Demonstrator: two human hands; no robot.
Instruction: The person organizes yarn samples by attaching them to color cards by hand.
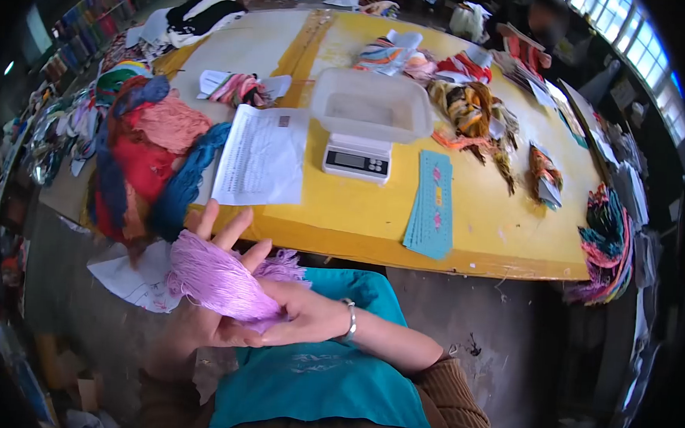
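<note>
A lilac skein of embroidery thread (219,276) is held in front of my apron, just off the table's front edge. My left hand (206,327) is behind and under the skein, its fingers spread and poking up past the strands. The lower end of the bundle is gripped by my right hand (306,314), which wears a silver bracelet on its wrist. Some lilac strands hang on the far side of the fingers. The strands hide part of both hands.
On the yellow table (342,229) are a scale (358,159) bearing a clear plastic tub (373,103), a printed sheet (262,155) and teal cards (433,207). Red and blue yarn (140,157) hangs at left, multicoloured skeins (608,239) at right. Another person (541,38) is across the table.
</note>
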